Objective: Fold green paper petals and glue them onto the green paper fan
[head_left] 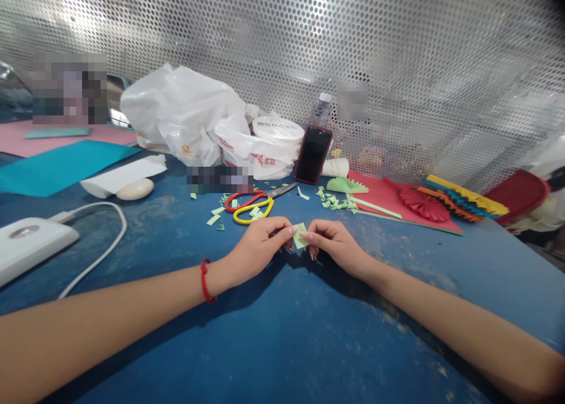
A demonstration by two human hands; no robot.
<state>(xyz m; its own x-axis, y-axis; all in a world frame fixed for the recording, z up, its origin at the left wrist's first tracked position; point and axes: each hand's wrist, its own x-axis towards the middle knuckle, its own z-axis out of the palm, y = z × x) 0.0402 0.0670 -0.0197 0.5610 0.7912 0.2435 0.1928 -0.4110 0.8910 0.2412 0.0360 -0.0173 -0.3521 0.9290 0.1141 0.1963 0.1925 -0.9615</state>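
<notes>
The left grip (260,244) pinches a small green paper (299,240) by its left side, the paper lying tilted directly between both hands, equally near each, its long axis unclear, while the right grip (338,245) pinches its right side.

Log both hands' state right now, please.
Left hand: closed, pinching the small green paper between thumb and fingers.
Right hand: closed, pinching the same paper's other side.
</notes>
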